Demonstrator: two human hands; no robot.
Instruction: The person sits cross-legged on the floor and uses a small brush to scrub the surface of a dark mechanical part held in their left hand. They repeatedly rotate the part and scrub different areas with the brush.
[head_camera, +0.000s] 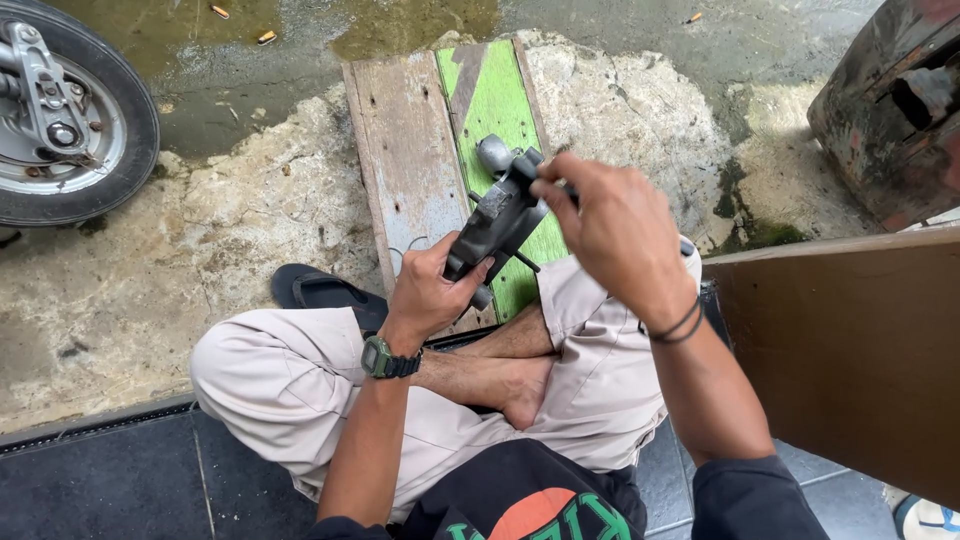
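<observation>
Left hand (432, 290): closed around the lower end of a dark grey metal part (497, 222), gripping it.
Right hand (612, 232): fingers curled onto the part's upper end (what they pinch there is hidden).
Part: held in the air between the 2 hands, above the green and grey plank (420, 160).
Long axis: slants from the left hand up and away toward the right.
Nearby: wheel (62, 110) well apart at left.
</observation>
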